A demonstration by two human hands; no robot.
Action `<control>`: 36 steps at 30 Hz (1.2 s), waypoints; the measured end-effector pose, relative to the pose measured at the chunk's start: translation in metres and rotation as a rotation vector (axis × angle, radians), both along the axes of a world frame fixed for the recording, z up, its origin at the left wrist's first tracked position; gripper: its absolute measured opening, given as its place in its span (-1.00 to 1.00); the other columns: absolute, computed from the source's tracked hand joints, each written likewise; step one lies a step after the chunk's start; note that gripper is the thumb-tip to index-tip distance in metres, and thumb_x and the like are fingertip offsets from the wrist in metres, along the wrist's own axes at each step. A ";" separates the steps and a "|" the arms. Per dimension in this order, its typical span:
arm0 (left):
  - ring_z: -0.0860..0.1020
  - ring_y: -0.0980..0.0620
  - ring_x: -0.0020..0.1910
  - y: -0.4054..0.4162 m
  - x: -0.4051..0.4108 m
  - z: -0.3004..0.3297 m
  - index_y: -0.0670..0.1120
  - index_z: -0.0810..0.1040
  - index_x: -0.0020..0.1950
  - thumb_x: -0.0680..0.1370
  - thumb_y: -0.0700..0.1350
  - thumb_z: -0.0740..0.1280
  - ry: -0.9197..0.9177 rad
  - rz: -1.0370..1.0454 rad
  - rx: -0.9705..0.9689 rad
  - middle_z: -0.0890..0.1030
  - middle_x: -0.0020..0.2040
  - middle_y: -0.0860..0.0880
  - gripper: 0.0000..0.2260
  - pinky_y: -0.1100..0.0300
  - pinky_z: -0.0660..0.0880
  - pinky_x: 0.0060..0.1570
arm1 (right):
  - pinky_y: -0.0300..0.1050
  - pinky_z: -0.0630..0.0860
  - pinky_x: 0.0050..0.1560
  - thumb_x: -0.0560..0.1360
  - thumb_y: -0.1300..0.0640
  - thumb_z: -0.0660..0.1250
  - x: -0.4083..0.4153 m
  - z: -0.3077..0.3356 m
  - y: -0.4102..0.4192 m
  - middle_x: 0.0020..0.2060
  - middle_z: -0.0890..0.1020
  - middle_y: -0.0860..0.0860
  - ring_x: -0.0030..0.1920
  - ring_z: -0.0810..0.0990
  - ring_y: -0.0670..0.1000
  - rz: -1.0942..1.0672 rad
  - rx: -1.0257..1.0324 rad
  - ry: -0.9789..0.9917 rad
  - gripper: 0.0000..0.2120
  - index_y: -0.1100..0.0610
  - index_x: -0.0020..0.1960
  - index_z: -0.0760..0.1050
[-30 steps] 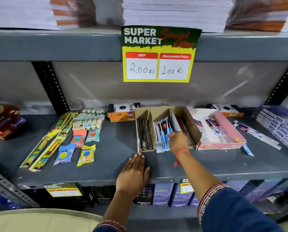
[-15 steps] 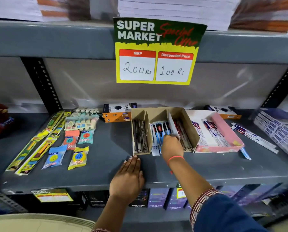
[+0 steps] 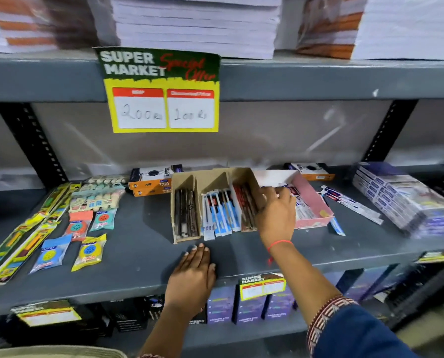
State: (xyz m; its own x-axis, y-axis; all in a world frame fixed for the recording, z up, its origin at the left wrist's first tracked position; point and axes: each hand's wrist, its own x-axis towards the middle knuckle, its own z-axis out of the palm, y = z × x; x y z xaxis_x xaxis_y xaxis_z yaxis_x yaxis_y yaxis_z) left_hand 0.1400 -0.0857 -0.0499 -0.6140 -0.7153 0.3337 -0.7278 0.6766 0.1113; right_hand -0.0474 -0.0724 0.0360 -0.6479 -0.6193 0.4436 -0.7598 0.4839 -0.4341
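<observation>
Pink box [image 3: 312, 200] now under right hand [image 3: 276, 213], moved to 3 o'clock from pens [image 3: 219, 215], grip unclear; left hand [image 3: 192, 275] flat on grey shelf [image 3: 143, 244]

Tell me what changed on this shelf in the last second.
The right hand left the blue pen packs in the middle compartment of the cardboard box and moved right, to the pink box; whether it grips anything is unclear. The left hand stayed flat on the shelf; both boxes kept their places.

Left hand [image 3: 192, 277] lies flat on the shelf [image 3: 138, 241], right hand [image 3: 276, 210] over the pink box [image 3: 316, 202]
</observation>
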 end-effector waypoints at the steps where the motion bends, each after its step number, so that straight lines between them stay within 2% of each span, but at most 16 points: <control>1: 0.65 -0.13 -0.04 0.003 -0.008 -0.001 -0.26 0.63 0.02 0.36 -0.15 0.48 -0.005 -0.014 0.003 0.67 0.00 -0.19 -0.70 -0.04 0.59 -0.16 | 0.05 0.37 0.07 0.40 0.35 0.24 -0.012 -0.001 0.005 0.14 0.50 0.21 0.11 0.43 0.24 -0.052 -0.021 -0.024 -0.61 0.14 0.20 0.50; 3: 0.64 -0.13 -0.02 0.010 -0.027 -0.002 -0.27 0.62 0.04 0.33 -0.15 0.53 0.004 -0.044 0.009 0.67 0.02 -0.19 -0.65 -0.05 0.59 -0.13 | 0.10 0.33 0.06 0.38 0.37 0.21 -0.038 -0.007 0.017 0.13 0.51 0.25 0.12 0.44 0.26 -0.161 -0.042 -0.041 -0.61 0.18 0.19 0.48; 5: 0.59 -0.13 0.10 0.017 -0.049 -0.006 -0.27 0.57 0.13 0.40 -0.12 0.48 0.018 -0.068 0.039 0.61 0.13 -0.20 -0.63 -0.04 0.53 0.02 | 0.14 0.37 0.03 0.40 0.37 0.20 -0.067 -0.013 0.031 0.10 0.51 0.27 0.10 0.46 0.28 -0.254 -0.047 -0.033 -0.64 0.21 0.18 0.46; 7: 0.38 -0.11 0.34 0.024 -0.068 -0.008 -0.24 0.38 0.34 0.58 -0.04 0.22 -0.001 -0.107 0.125 0.40 0.36 -0.16 -0.60 0.03 0.25 0.34 | 0.17 0.41 0.00 0.42 0.35 0.20 -0.094 -0.017 0.044 0.09 0.51 0.29 0.10 0.47 0.30 -0.329 -0.057 -0.062 -0.69 0.24 0.15 0.45; 8: 0.25 -0.08 0.42 0.028 -0.082 -0.010 -0.21 0.26 0.41 0.62 -0.02 0.08 -0.012 -0.128 0.142 0.29 0.44 -0.14 -0.58 0.08 0.08 0.41 | 0.19 0.41 0.01 0.43 0.34 0.20 -0.110 -0.019 0.050 0.10 0.50 0.30 0.11 0.46 0.31 -0.359 -0.057 -0.109 -0.71 0.26 0.15 0.43; 9: 0.14 -0.05 0.46 0.030 -0.095 -0.013 -0.18 0.17 0.45 0.64 0.00 -0.02 -0.024 -0.143 0.139 0.20 0.48 -0.12 -0.57 0.14 -0.04 0.43 | 0.21 0.41 0.04 0.43 0.33 0.20 -0.124 -0.021 0.055 0.12 0.49 0.31 0.14 0.45 0.32 -0.382 -0.046 -0.169 -0.71 0.27 0.16 0.42; 11: 0.04 0.00 0.48 0.036 -0.121 -0.014 -0.14 0.06 0.49 0.64 0.01 -0.08 -0.049 -0.164 0.140 0.11 0.52 -0.09 -0.56 0.19 -0.13 0.42 | 0.24 0.39 0.13 0.46 0.29 0.21 -0.149 -0.028 0.062 0.19 0.45 0.31 0.22 0.40 0.31 -0.390 0.025 -0.297 -0.67 0.27 0.22 0.37; 14: 0.00 0.01 0.48 0.044 -0.157 -0.011 -0.14 0.03 0.49 0.65 0.02 -0.08 -0.071 -0.196 0.174 0.07 0.53 -0.09 -0.55 0.20 -0.16 0.41 | 0.20 0.37 0.24 0.52 0.16 0.22 -0.175 -0.039 0.066 0.29 0.40 0.27 0.31 0.35 0.29 -0.298 0.230 -0.416 -0.62 0.26 0.30 0.33; 17: 0.04 -0.03 0.48 0.049 -0.187 -0.006 -0.18 0.06 0.48 0.65 0.00 -0.03 -0.066 -0.213 0.188 0.10 0.52 -0.13 -0.55 0.16 -0.13 0.42 | 0.15 0.40 0.26 0.55 0.14 0.19 -0.189 -0.044 0.061 0.28 0.43 0.26 0.31 0.39 0.27 -0.161 0.382 -0.380 -0.64 0.27 0.30 0.37; 19: 0.08 -0.06 0.47 0.051 -0.202 -0.003 -0.20 0.10 0.47 0.65 -0.02 0.01 -0.044 -0.216 0.177 0.14 0.50 -0.15 -0.56 0.13 -0.10 0.43 | 0.09 0.43 0.23 0.54 0.20 0.19 -0.197 -0.043 0.054 0.23 0.48 0.31 0.26 0.45 0.27 -0.087 0.392 -0.381 -0.67 0.33 0.25 0.39; 25: 0.05 0.01 0.48 0.049 -0.205 -0.003 -0.14 0.09 0.48 0.64 0.01 -0.03 -0.035 -0.214 0.160 0.12 0.51 -0.10 -0.56 0.25 -0.20 0.39 | -0.01 0.52 0.08 0.49 0.30 0.22 -0.220 -0.040 0.042 0.13 0.59 0.33 0.15 0.57 0.27 -0.041 0.335 -0.592 -0.74 0.38 0.13 0.51; 28: 0.02 0.02 0.48 0.049 -0.206 -0.006 -0.12 0.08 0.49 0.64 0.03 -0.04 -0.057 -0.211 0.151 0.10 0.52 -0.09 -0.56 0.23 -0.19 0.40 | -0.06 0.50 0.04 0.47 0.27 0.28 -0.230 -0.038 0.043 0.06 0.62 0.30 0.11 0.58 0.23 -0.076 0.274 -0.719 -0.75 0.39 0.08 0.54; 31: -0.02 0.06 0.48 0.047 -0.206 -0.010 -0.10 0.04 0.49 0.64 0.05 -0.08 -0.080 -0.196 0.172 0.07 0.53 -0.05 -0.55 0.27 -0.24 0.37 | -0.20 0.38 -0.24 0.41 0.37 0.34 -0.238 -0.033 0.048 -0.31 0.58 0.17 -0.25 0.53 0.11 -0.066 -0.029 -0.964 -0.94 0.30 -0.20 0.59; 32: -0.03 0.06 0.48 0.046 -0.206 -0.011 -0.10 0.04 0.49 0.64 0.06 -0.08 -0.089 -0.192 0.168 0.07 0.53 -0.05 -0.55 0.28 -0.27 0.35 | -0.24 0.35 -0.33 0.41 0.39 0.35 -0.238 -0.031 0.049 -0.44 0.56 0.09 -0.37 0.46 0.06 -0.043 -0.156 -1.067 -0.84 0.22 -0.31 0.55; 34: -0.02 0.05 0.48 0.046 -0.207 -0.012 -0.11 0.04 0.49 0.64 0.06 -0.08 -0.109 -0.189 0.139 0.08 0.53 -0.06 -0.54 0.27 -0.31 0.32 | -0.34 0.35 -0.47 0.43 0.40 0.31 -0.231 -0.023 0.056 -0.62 0.57 -0.10 -0.50 0.48 -0.10 0.059 -0.316 -1.206 -0.69 0.08 -0.38 0.46; 36: -0.01 0.05 0.48 0.046 -0.207 -0.014 -0.11 0.04 0.49 0.64 0.06 -0.09 -0.120 -0.189 0.121 0.08 0.52 -0.06 -0.54 0.27 -0.30 0.33 | -0.40 0.34 -0.53 0.44 0.43 0.27 -0.219 -0.015 0.066 -0.65 0.59 -0.15 -0.56 0.52 -0.18 0.153 -0.448 -1.295 -0.66 0.08 -0.40 0.46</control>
